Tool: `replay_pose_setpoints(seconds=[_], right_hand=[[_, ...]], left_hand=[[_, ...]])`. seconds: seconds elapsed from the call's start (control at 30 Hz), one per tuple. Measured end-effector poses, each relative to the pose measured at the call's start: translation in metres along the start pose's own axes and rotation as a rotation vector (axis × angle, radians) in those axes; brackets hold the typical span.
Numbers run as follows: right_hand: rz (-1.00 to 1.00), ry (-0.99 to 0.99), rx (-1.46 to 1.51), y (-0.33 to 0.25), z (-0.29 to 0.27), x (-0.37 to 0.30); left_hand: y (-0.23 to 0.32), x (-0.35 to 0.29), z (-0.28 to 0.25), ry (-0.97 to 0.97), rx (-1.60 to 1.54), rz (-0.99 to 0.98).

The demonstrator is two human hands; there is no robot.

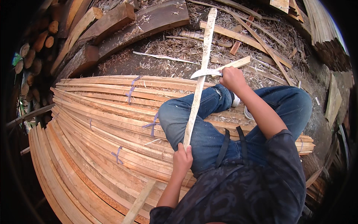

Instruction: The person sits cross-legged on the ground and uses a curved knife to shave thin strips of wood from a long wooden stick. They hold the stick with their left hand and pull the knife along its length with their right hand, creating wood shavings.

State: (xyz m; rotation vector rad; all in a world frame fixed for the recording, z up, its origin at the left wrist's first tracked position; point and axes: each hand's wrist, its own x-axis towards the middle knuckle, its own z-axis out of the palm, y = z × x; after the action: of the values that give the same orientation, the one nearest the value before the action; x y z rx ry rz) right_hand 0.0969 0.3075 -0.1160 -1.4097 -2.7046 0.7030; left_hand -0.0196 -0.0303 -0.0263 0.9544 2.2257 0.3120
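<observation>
My left hand [182, 159] is closed round the near end of a long pale wooden strip [201, 80], which rests across my left thigh and points up and away. In my right hand [233, 78] is a knife with a curved, light blade [206, 73]; my fingers wrap its handle. The blade lies across the strip, a little past its middle toward the far end. A pale wooden piece [238, 63] sticks out just beyond my right fist; whether it is part of the knife's handle I cannot tell.
I sit on tied bundles of long wooden strips [112, 130], bound with purple ties [153, 125]. Heavy timber beams [145, 26] lie at the far left, beside stacked round logs [39, 43]. Shavings and loose boards [246, 39] cover the ground ahead. More boards [332, 33] stand at the far right.
</observation>
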Motion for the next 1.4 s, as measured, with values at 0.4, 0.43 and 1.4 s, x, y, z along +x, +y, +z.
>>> replay_pose_setpoints(seconds=[0.4, 0.43, 1.4], right_hand=[[-0.291, -0.065, -0.061, -0.033, 0.001, -0.010], [-0.318, -0.090, -0.098, -0.027, -0.004, -0.004], [0.034, -0.037, -0.001, -0.033, 0.015, -0.001]], left_hand=[[0.001, 0.000, 0.001, 0.057, -0.066, -0.042], [-0.003, 0.000, 0.000, 0.053, -0.060, -0.035], [0.003, 0.004, -0.001, 0.085, -0.083, -0.026]])
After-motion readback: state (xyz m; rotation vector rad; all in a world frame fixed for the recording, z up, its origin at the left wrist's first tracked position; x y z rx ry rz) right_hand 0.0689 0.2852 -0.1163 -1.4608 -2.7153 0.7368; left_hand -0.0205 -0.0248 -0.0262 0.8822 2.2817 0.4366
